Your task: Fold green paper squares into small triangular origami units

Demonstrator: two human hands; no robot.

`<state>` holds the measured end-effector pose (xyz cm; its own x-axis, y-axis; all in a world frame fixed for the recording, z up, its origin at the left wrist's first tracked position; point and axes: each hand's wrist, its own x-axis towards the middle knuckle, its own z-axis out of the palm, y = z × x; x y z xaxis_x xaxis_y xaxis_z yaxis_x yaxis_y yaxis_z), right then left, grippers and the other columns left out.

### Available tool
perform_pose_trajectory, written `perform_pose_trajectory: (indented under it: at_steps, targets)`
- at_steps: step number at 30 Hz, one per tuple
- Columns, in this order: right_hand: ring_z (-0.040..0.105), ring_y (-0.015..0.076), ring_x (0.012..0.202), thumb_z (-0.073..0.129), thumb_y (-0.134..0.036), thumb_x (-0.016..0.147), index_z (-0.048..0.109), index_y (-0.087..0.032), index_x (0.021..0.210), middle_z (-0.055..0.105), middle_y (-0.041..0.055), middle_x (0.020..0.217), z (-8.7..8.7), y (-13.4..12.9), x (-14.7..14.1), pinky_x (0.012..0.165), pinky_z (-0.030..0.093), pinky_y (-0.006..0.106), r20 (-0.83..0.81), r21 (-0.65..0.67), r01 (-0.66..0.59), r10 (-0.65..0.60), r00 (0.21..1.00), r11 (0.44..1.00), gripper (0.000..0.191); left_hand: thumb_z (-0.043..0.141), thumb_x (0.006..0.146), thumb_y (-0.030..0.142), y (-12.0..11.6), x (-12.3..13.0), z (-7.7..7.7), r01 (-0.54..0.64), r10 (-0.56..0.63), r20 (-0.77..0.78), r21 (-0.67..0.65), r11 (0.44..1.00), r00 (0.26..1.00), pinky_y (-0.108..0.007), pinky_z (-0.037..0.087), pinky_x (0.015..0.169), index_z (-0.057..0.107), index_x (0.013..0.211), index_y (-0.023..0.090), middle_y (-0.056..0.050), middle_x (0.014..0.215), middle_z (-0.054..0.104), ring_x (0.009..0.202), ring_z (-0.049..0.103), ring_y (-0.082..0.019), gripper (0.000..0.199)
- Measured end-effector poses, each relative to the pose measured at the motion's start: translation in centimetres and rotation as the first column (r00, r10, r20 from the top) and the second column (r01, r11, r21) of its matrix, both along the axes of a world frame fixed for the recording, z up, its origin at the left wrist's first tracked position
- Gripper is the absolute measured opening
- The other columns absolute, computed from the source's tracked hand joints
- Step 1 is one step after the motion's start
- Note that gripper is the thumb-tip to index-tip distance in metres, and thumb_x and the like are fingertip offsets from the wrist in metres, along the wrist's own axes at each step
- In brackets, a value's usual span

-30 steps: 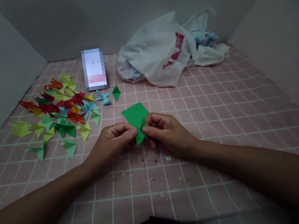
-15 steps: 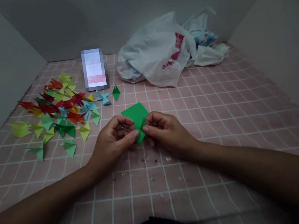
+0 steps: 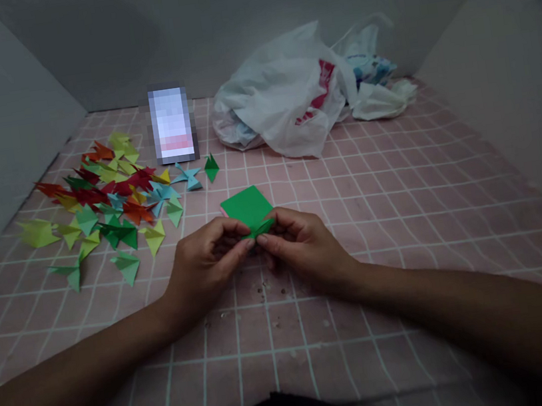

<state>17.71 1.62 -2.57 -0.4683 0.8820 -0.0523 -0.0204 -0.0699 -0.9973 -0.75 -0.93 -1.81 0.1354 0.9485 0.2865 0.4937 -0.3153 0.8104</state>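
A square of bright green origami paper (image 3: 247, 207) sits at the middle of the view, its upper part flat and its lower edge folded into a narrow flap. My left hand (image 3: 209, 265) pinches the paper's lower left side between thumb and fingers. From the other side, my right hand (image 3: 305, 248) pinches the same folded flap, with its fingertips close to those of my left hand. My fingers hide the paper's lower corner.
Several folded paper pieces (image 3: 100, 207) in many colours lie to the left on a pink grid mat (image 3: 356, 231). Beyond stand a pixelated upright rectangular object (image 3: 171, 126) and a white plastic bag (image 3: 280, 94). Grey walls rise at the back and sides.
The green flap that pointed downward now lies sideways across the paper. Both hands have turned inward around it, and my left hand has shifted slightly lower.
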Motion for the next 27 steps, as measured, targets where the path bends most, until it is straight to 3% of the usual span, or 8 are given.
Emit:
perform_pose_trajectory:
  at_steps: [12,20,27]
  targets:
    - [0.049,0.0101,0.055,0.057,-0.018,0.087,0.053,-0.02,0.073,0.053,-0.0045,0.06,-0.21,-0.17,0.1,0.054,0.037,0.025,0.113,0.243,0.028,-0.057,0.992,0.97,0.014,0.064,0.091,0.018,0.12,-0.32,-0.4,0.074,-0.03,-0.232,0.181,0.981,0.972,-0.023,0.058,0.064,0.064,0.096,0.018,-0.002,0.081,0.075,0.07,0.073,-0.015,0.005]
    - [0.05,0.0121,0.065,0.055,-0.016,0.088,0.054,-0.019,0.07,0.053,-0.0028,0.064,-0.08,-0.17,0.18,0.06,0.037,0.027,0.165,0.388,0.017,-0.087,0.982,0.922,0.018,0.065,0.09,0.019,0.19,-0.31,-0.26,0.07,-0.018,-0.251,0.201,0.977,0.968,-0.024,0.058,0.066,0.066,0.095,0.018,-0.002,0.08,0.076,0.069,0.073,-0.014,0.005]
    - [0.05,0.0132,0.066,0.055,-0.016,0.089,0.052,-0.02,0.07,0.053,-0.0023,0.065,0.08,-0.28,0.26,0.062,0.037,0.028,0.223,0.42,-0.01,-0.093,0.97,0.907,0.019,0.063,0.091,0.019,0.15,-0.16,0.0,0.08,-0.017,-0.281,0.214,0.974,0.959,-0.025,0.056,0.066,0.068,0.093,0.021,-0.001,0.079,0.076,0.068,0.071,-0.015,0.006]
